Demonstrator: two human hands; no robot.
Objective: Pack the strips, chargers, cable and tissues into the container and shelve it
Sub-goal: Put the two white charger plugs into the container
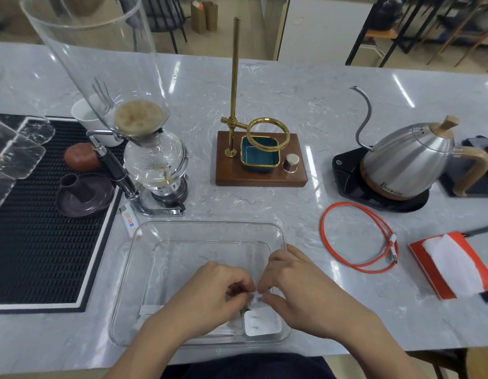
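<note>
Both your hands are over the near right part of the clear plastic container [144, 242], which sits on the marble counter [292, 91] just in front of you. Your left hand [210, 294] and right hand [297, 291] meet fingertip to fingertip, each pinching a small white item [257, 298] between them; what it is cannot be told. Directly below it, inside the container at the near right corner, lies a white charger [262, 322], prongs up. A white edge shows under your left wrist; too hidden to identify.

The orange cable [357, 236] lies coiled on the counter right of the container, apart from it. Further right is the tissue pack [453, 266], red with white tissue showing on top.

Readable writing: "Brewista" on the base band of the steel kettle [409, 157], which sits on its black base [355, 184]. The white lighter [129, 218] by the container's far left corner carries "24"; the rest is illegible.
</note>
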